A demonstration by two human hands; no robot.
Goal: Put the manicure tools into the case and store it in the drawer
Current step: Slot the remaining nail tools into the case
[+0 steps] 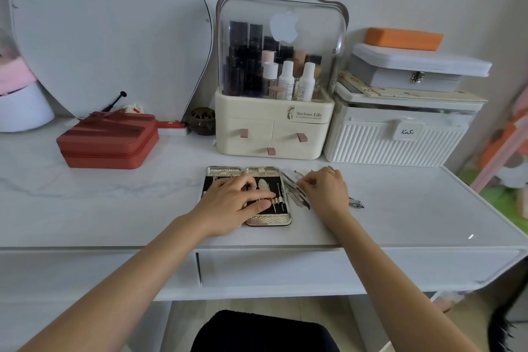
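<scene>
Two bare hands over white vanity desk (114,208). Manicure case (248,196) lying open flat near desk front, black lining up, a few tools already seated in its right half. Left hand (234,203) resting on open case, fingers extended fairly straight across lining, fingertips touching seated tools; nothing gripped. Right hand (324,190) just right of case, fingers curled, pinching a thin metal tool (298,180) from loose tools (297,194) fanned beside case edge. Nail clippers (355,203) on desk, right of right hand, partly hidden by wrist. Desk drawer (271,268) below desk front, closed. Behind: cosmetic organizer (274,123) with clear lid and bottles, red zip case (108,143) at left, white ribbed storage box (400,140) at right with grey latch box (414,71) stacked on top.
</scene>
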